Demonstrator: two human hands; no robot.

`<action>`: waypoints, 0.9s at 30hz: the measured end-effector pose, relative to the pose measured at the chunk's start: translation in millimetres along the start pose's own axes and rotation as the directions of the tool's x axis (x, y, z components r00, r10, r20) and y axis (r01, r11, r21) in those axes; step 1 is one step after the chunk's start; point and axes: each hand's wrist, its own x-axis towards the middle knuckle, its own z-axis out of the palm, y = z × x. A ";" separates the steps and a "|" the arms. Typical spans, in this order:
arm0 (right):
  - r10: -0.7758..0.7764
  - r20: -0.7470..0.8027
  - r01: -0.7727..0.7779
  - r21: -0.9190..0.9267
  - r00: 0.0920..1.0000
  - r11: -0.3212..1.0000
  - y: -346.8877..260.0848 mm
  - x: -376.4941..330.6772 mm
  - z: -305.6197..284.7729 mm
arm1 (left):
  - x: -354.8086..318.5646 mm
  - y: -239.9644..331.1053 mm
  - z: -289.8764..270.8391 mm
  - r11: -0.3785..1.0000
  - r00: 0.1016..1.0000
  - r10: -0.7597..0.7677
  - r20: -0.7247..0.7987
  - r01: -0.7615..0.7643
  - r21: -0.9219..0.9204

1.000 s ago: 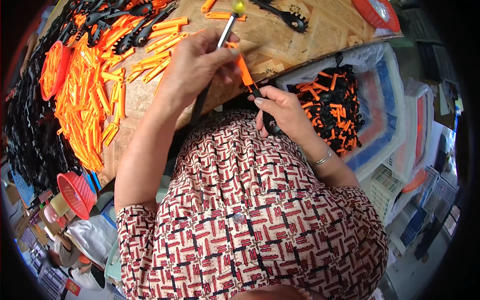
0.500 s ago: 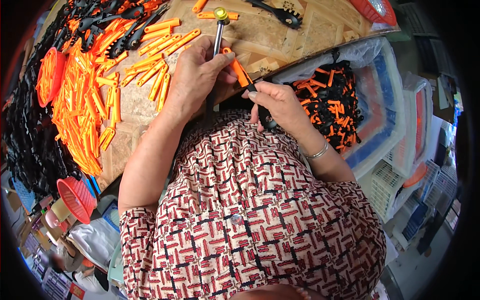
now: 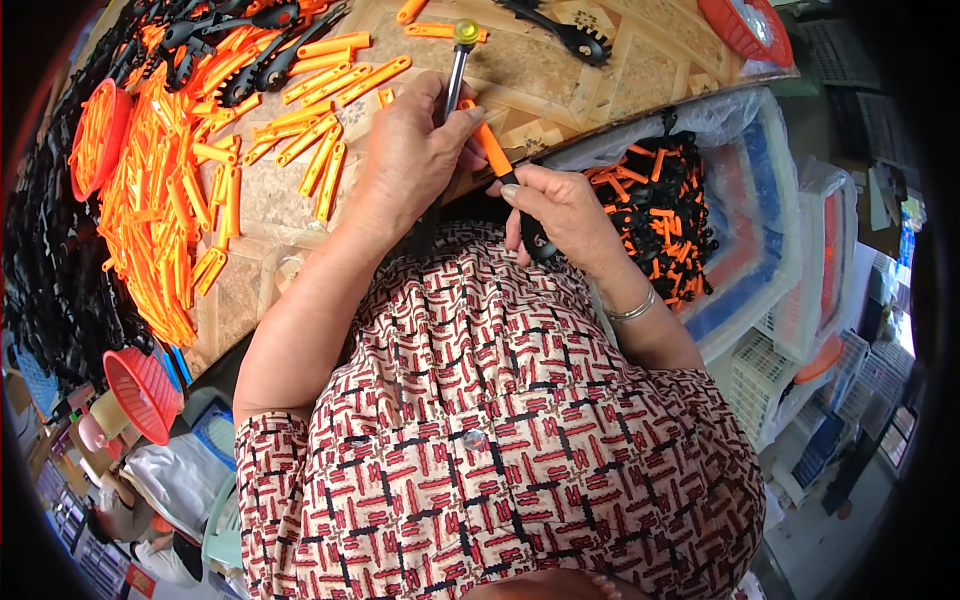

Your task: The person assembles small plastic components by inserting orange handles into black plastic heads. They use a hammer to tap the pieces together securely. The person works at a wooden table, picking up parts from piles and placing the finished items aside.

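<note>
1. Both hands work close together at the near edge of the wooden table [image 3: 560, 90]. The left hand [image 3: 415, 155] is closed around a metal tool with a yellow-green cap [image 3: 457, 62], which stands almost upright above the fingers.
2. Just beside it, the right hand [image 3: 560, 210] is clamped on a black and orange piece [image 3: 500, 165]. The orange end of the piece points up toward the left thumb, and the black end is hidden inside the right fist.
3. On the table to the left lies a big heap of orange plastic strips [image 3: 170, 220]. More loose strips are scattered near the left hand.
4. Behind and beside this heap there are black plastic parts [image 3: 60, 290], and an orange basket [image 3: 95, 140] rests against the strips.
5. To the right, below the table edge, a clear bin [image 3: 760, 200] holds mixed black and orange pieces [image 3: 665, 215].
6. A red basket [image 3: 145, 395] stands low on the left, beneath the table.
7. A person in a patterned shirt [image 3: 480, 440] fills the lower part of the view and hides the space under the hands.
</note>
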 end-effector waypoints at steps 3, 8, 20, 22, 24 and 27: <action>-0.027 -0.028 0.031 0.136 0.999 0.990 1.4 2.6 1.9 | -3.8 1.8 3.0 0.989 0.998 0.048 -0.037 -0.042 0.144; 0.006 -0.140 0.006 0.085 0.990 0.996 1.7 8.9 8.1 | -6.7 2.9 2.0 0.962 0.997 0.062 -0.047 -0.047 0.268; 0.046 -0.078 -0.025 0.253 0.996 0.967 1.3 9.6 5.4 | -71.2 23.4 -37.1 0.797 0.998 0.015 0.061 -0.049 0.602; 0.027 -0.064 -0.010 0.258 0.998 0.966 1.4 8.7 5.0 | -75.3 13.6 -37.3 0.740 0.977 0.201 0.071 -0.199 0.642; 0.026 -0.067 -0.008 0.260 0.997 0.966 0.6 8.6 5.9 | -75.4 11.4 -40.1 0.641 0.941 0.320 0.107 -0.299 0.707; 0.009 -0.088 0.013 0.251 0.996 0.968 0.3 6.0 6.9 | -87.1 28.1 -31.7 0.763 0.915 0.402 0.027 -0.351 0.543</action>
